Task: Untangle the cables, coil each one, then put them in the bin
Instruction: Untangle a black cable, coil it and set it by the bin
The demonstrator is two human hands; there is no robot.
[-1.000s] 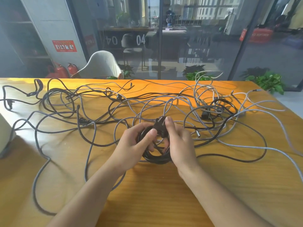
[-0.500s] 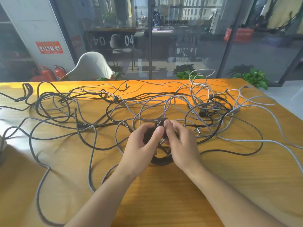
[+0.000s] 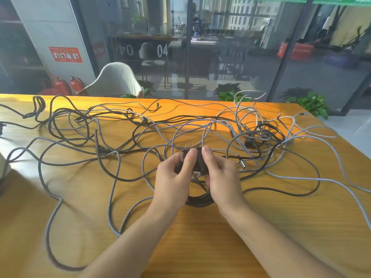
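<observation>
Head cam view: both hands sit together mid-table, the left hand point(image 3: 176, 177) and right hand point(image 3: 219, 177) each curled round a black power cable coil point(image 3: 197, 198), with the thumbs pinching up by its plug point(image 3: 189, 152), prongs pointing away. The rest of the cables, a grey braided tangle point(image 3: 200, 133) mixed with more black leads point(image 3: 66, 125), sprawl all over the wooden table point(image 3: 220, 247). What worries me: a grey strand seems to run right under or through the coil, so lifting it could drag the whole mess along, and loosening the pinch probably lets the loops spring open. As for containers, there's no bin in sight, so I can't say what's in it or where it is.
</observation>
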